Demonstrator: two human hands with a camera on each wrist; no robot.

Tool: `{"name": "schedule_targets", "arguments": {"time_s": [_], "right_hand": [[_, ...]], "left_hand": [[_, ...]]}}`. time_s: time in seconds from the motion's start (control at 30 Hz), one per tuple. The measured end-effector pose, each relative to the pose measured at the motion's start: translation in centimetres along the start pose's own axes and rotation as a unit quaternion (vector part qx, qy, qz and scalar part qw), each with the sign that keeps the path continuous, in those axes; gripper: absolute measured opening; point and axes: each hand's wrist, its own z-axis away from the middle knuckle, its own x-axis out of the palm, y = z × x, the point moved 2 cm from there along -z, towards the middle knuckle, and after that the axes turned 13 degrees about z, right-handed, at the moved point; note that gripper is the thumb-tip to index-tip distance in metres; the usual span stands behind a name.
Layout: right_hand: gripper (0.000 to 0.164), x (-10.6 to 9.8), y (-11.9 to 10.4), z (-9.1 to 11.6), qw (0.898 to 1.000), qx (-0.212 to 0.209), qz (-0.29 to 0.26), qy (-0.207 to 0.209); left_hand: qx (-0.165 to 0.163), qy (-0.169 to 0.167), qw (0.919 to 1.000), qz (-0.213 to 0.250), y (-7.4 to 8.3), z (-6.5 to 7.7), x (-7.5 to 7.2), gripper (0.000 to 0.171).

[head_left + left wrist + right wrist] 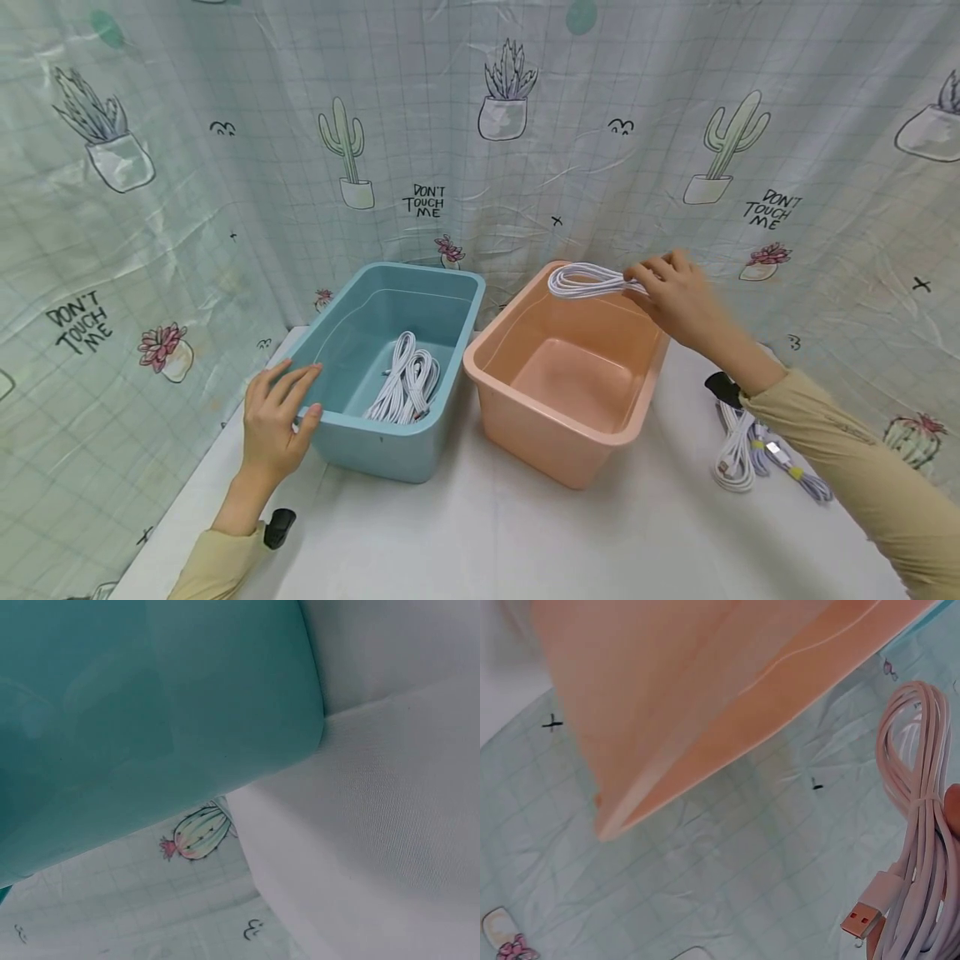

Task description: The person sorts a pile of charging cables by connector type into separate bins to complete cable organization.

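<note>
In the head view my right hand (pixel 678 296) pinches a coiled white USB cable (pixel 585 281) above the far right part of the orange bin (pixel 495 379). The right wrist view shows the cable's loops and its USB plug (pixel 871 904) close up, with only bits of fingers at the edge. My left hand (pixel 273 417) rests at the near left rim of the blue bin (pixel 405 429), fingers spread and relaxed. Inside that bin lie coiled white cables (pixel 408 383). The orange bin's visible floor is bare. The left wrist view shows the blue bin's outer wall (pixel 165 697) but no hand.
On the white table (pixel 480 542), right of the orange bin, lie a white cable bundle (pixel 735 467) and greyish cables with yellow ties (pixel 798 473), partly behind the right sleeve. A patterned curtain (pixel 450 125) hangs behind both bins, which stand side by side.
</note>
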Motion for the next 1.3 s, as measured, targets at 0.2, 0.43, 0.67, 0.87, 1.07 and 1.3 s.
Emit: {"name": "schedule_targets", "arguments": {"time_s": [0.2,0.43,0.67,0.87,1.07,1.3], "right_hand": [[0.022,0.4,-1.1,-1.4,0.999,-0.038,0.009,0.025],[0.023,0.9,-2.7,-2.8,0.998,-0.057,0.016,0.023],[0.030,1.2,-4.5,-4.6,0.998,-0.063,-0.014,-0.010],[0.019,1.3,-6.3,-6.4,0.995,-0.067,-0.055,-0.041],[0.020,1.5,-8.0,-8.2,0.991,-0.081,-0.092,-0.062],[0.018,2.1,-10.1,-10.2,0.986,-0.104,-0.115,-0.068]], "left_hand": [[0.002,0.001,1.0000,0.000,0.0,0.0,0.0,0.059],[0.002,0.002,1.0000,-0.001,0.0,-0.1,0.0,0.060],[0.000,-0.001,1.0000,-0.002,-0.1,-0.1,0.0,0.060],[-0.001,-0.001,1.0000,-0.003,0.0,0.0,0.0,0.060],[-0.004,-0.002,1.0000,-0.003,0.0,0.0,-0.1,0.060],[-0.005,-0.004,1.0000,-0.004,0.1,0.1,-0.1,0.060]]}}
